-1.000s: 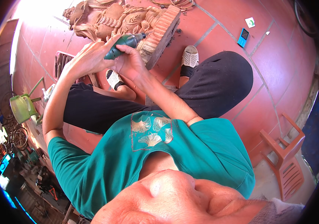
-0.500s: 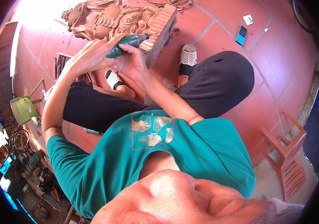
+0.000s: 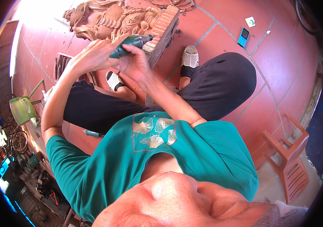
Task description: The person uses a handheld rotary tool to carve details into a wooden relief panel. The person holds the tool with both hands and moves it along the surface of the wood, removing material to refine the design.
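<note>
A green handheld rotary tool (image 3: 135,42) lies across both of my hands, its narrow dark nose pointing right. My left hand (image 3: 96,55) grips its body from the left, with the thumb stretched along the upper side. From below, my right hand (image 3: 135,64) is closed round the same tool; its thumb presses on the housing and its other fingers are partly hidden. Just beyond is a carved brown wooden relief (image 3: 120,20) lying on its side. The tool's nose is at the ribbed base (image 3: 163,26) of the carving; whether the bit touches the wood, I cannot tell.
My bent legs flank the work on the red tiled floor (image 3: 282,68). A blue phone (image 3: 243,37) and a small white card (image 3: 250,21) lie to the right. A second green tool (image 3: 92,133) rests by my left thigh. A brown plastic chair (image 3: 292,162) stands at lower right.
The tool and both hands have shifted very slightly to the right along the carving's base. My grip looks the same.
</note>
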